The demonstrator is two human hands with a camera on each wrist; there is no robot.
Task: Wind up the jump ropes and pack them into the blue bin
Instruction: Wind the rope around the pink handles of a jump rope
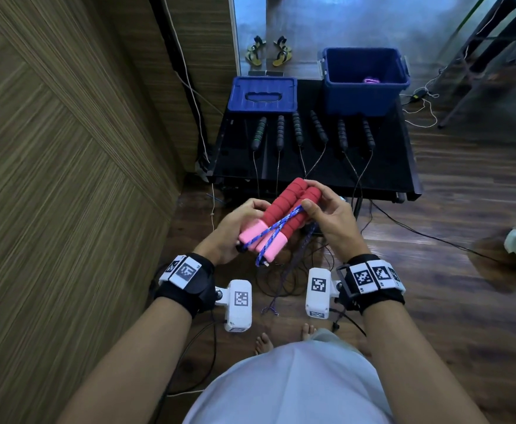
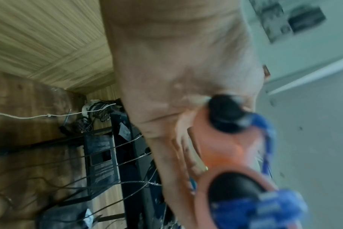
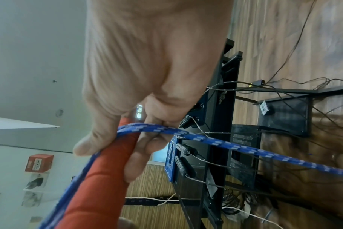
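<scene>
The two red foam jump-rope handles with pink plastic ends point(image 1: 282, 217) are held side by side in front of the person's body, near of the low black counter point(image 1: 382, 166). The left hand point(image 1: 235, 228) grips the pink ends from the left. The right hand point(image 1: 327, 214) has its fingers point(image 3: 139, 155) curled over the far red ends and pins the blue-and-white braided cord point(image 1: 273, 231) with the thumb.

Only a couple of cord passes cross the handles, and the rest hangs to the wooden floor point(image 1: 449, 246). If the thumb eases, I judge the wraps would slacken and slide off towards the pink ends. The handles could also splay apart, since nothing binds them but the two hands.

The trailing cord lies among the thin dark cords of the six black ribbed handles point(image 1: 311, 133) laid out on the counter; pulling it up could snag one and drag a handle off.

The open dark blue plastic bin point(image 1: 365, 96), with something pink inside, stands at the counter's far right, its blue lid point(image 1: 262, 94) to the left.
</scene>
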